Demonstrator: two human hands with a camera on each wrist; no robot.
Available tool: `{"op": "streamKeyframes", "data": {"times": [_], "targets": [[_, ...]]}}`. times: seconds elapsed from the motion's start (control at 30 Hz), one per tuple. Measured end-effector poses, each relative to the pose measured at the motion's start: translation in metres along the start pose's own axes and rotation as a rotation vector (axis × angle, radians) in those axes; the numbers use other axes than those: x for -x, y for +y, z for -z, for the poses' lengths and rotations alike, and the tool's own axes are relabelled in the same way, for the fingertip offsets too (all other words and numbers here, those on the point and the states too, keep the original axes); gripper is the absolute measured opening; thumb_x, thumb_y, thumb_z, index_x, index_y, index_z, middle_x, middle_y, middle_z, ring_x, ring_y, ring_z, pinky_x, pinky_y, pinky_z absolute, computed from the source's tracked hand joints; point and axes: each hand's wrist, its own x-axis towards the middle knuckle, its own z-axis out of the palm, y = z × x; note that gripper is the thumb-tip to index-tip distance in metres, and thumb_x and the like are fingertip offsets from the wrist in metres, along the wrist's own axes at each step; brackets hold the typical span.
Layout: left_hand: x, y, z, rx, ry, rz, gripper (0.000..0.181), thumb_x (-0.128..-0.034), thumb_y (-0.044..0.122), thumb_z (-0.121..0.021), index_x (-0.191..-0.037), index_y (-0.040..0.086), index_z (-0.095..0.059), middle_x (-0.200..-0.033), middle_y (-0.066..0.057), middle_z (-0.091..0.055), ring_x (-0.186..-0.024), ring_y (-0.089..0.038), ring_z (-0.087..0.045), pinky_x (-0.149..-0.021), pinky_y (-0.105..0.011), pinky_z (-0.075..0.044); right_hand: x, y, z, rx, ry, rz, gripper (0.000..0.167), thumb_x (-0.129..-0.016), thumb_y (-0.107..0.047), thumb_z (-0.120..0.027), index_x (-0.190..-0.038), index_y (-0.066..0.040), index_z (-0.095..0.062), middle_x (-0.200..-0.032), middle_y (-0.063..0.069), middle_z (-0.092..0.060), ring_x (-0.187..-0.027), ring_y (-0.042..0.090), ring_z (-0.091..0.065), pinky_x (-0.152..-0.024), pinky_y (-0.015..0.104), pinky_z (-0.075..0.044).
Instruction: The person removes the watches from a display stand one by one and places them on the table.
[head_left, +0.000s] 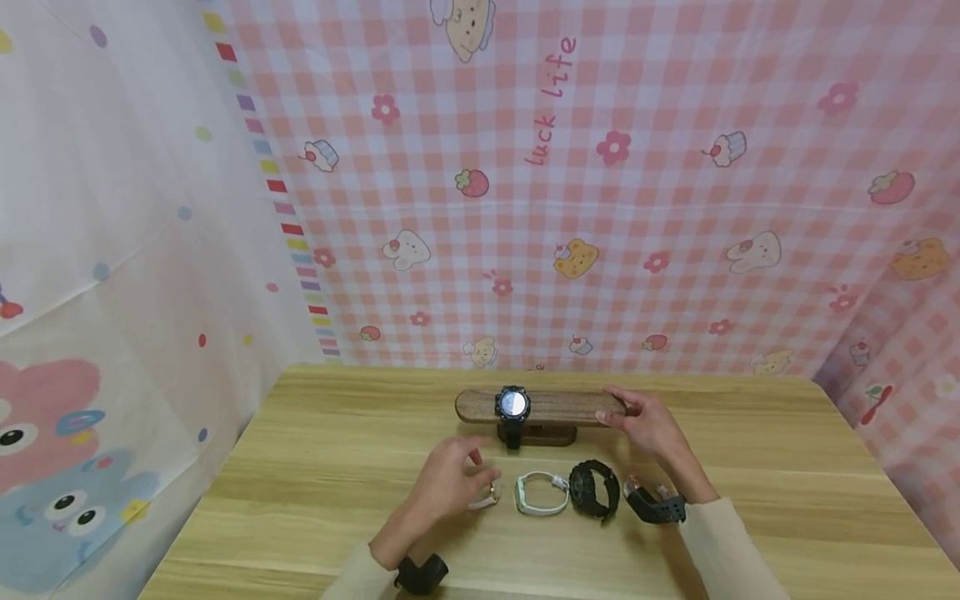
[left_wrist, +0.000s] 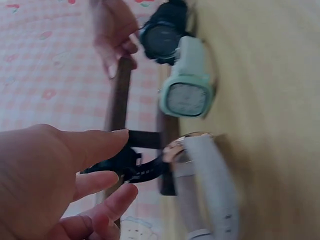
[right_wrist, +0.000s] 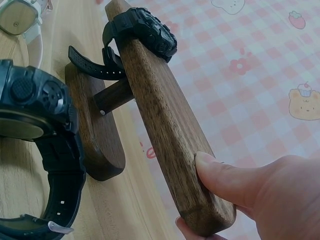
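Note:
My right hand (head_left: 651, 427) grips the right end of a dark wooden watch stand (head_left: 564, 407), thumb on its upper face and fingers beneath. A black digital-style watch (head_left: 513, 405) is wrapped around the stand's bar left of the middle, its strap end hanging below. My left hand (head_left: 444, 482) hovers in front of the stand, fingers loosely extended. Beside its fingertips, a rose-gold watch with a white strap (left_wrist: 212, 185) stands on the table, partly hidden by the hand in the head view. In the left wrist view, those fingers are apart from that watch and hold nothing.
On the wooden table (head_left: 315, 483), a mint-green watch with a white strap (head_left: 542, 510) and a chunky black watch (head_left: 583, 490) stand in a row, right of the white-strapped one. Black wrist devices (head_left: 422, 575) sit at both wrists. A pink checked cloth (head_left: 450, 250) hangs behind.

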Motion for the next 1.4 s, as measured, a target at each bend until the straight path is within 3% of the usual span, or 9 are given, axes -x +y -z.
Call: {"op": "streamKeyframes", "data": {"times": [0.13,0.3,0.5,0.6,0.83,1.17,1.4], "targets": [[-0.007,0.001,0.007,0.021,0.052,0.002,0.039,-0.0829,0.016,-0.08,-0.119,0.005,-0.07,-0.087,-0.006,-0.068,-0.058,-0.007,-0.043,-0.053,-0.021,-0.037,-0.001,0.001,0.0,0.006,-0.001,-0.01,0.056,-0.093,-0.026,-0.071,-0.142,-0.005,-0.053,-0.131,0.028,-0.06,-0.102,0.028,-0.064,-0.076,0.034,-0.05],[-0.019,0.002,0.013,0.033,0.111,0.028,0.04,-0.0841,0.021,-0.08,-0.121,0.009,-0.07,-0.092,-0.005,-0.07,-0.065,-0.01,-0.048,-0.058,-0.023,-0.04,0.0,0.001,0.001,0.003,-0.006,-0.013,0.057,-0.094,-0.026,-0.07,-0.144,-0.005,-0.051,-0.135,0.027,-0.056,-0.111,0.037,-0.063,-0.084,0.044,-0.052],[-0.032,0.006,0.014,0.074,0.164,0.026,0.045,-0.083,0.022,-0.081,-0.124,0.007,-0.068,-0.099,-0.007,-0.07,-0.09,-0.021,-0.062,-0.08,-0.037,-0.05,0.002,0.0,0.001,-0.004,-0.007,-0.005,0.057,-0.094,-0.025,-0.069,-0.144,-0.005,-0.051,-0.138,0.027,-0.054,-0.115,0.041,-0.061,-0.089,0.049,-0.051],[-0.039,0.007,0.011,0.074,0.178,0.041,0.051,-0.0814,0.024,-0.082,-0.127,0.008,-0.066,-0.102,-0.008,-0.069,-0.098,-0.024,-0.06,-0.087,-0.043,-0.048,0.001,0.0,0.002,-0.005,-0.005,0.0,0.056,-0.094,-0.024,-0.069,-0.144,-0.004,-0.051,-0.139,0.026,-0.053,-0.116,0.04,-0.06,-0.089,0.049,-0.052],[-0.053,0.005,0.002,0.078,0.16,0.109,0.063,-0.0787,0.03,-0.084,-0.133,0.009,-0.061,-0.106,-0.008,-0.065,-0.108,-0.027,-0.053,-0.094,-0.045,-0.044,0.001,0.0,0.002,-0.007,-0.007,-0.009,0.056,-0.094,-0.024,-0.069,-0.143,-0.005,-0.051,-0.14,0.027,-0.052,-0.116,0.041,-0.06,-0.089,0.048,-0.052],[-0.06,0.006,-0.008,-0.027,0.191,0.148,0.072,-0.075,0.043,-0.085,-0.134,0.011,-0.061,-0.104,-0.008,-0.061,-0.094,-0.023,-0.051,-0.084,-0.041,-0.04,0.001,0.001,0.002,-0.004,-0.009,-0.009,0.056,-0.093,-0.026,-0.07,-0.143,-0.005,-0.053,-0.136,0.028,-0.055,-0.111,0.037,-0.063,-0.083,0.043,-0.053],[-0.062,0.01,-0.011,-0.068,0.186,0.152,0.078,-0.0724,0.049,-0.085,-0.137,0.014,-0.059,-0.1,-0.005,-0.057,-0.089,-0.02,-0.048,-0.088,-0.045,-0.039,0.001,0.0,0.002,-0.009,-0.016,-0.012,0.056,-0.094,-0.026,-0.07,-0.143,-0.006,-0.052,-0.137,0.029,-0.053,-0.117,0.042,-0.06,-0.089,0.049,-0.052]]}}
